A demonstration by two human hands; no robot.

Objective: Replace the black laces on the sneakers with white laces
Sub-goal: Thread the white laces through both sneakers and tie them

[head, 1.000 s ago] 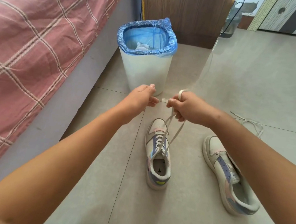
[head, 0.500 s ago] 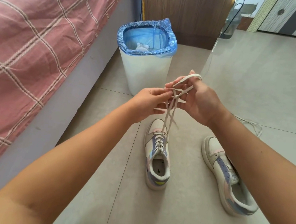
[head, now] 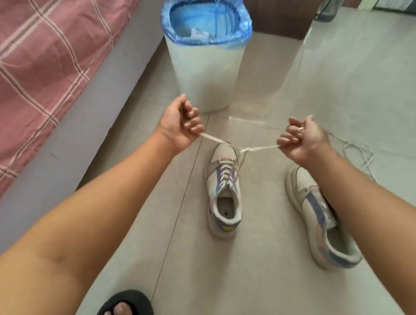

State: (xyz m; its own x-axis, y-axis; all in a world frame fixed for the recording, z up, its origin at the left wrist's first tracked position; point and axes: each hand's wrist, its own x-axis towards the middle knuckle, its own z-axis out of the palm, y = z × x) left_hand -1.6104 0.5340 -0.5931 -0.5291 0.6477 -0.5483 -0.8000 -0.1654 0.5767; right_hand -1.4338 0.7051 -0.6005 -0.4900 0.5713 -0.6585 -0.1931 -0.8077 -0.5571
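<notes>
Head view is showing the two hands now drawn well apart, where half a second ago they were working close together over a loop of lace at chest height; the crossing of the lace has slid down and is sitting as a small knot just above the toe end of the laced sneaker point(head: 223, 192). That is suggesting the first tie on this shoe is being pulled snug, so this sneaker's white lacing is nearly finished.

Going from the left: the left hand point(head: 179, 126) is curling its grip narrow around one end of the white lace point(head: 247, 149), which is running taut to the right and slightly down from that grip to the knot. From the knot the other end is rising to the right hand point(head: 302, 141), whose grip is also pinching tight on it, with a bit of lace end showing over the fingers point(head: 291, 135). Both strands are dropping from the knot into the eyelets, below and between the two grips.

Further right, below the right grip, the second sneaker point(head: 321, 218) is lying unlaced on the floor point(head: 253, 277), and a loose lace point(head: 356, 155) is trailing beyond that wrist.
</notes>
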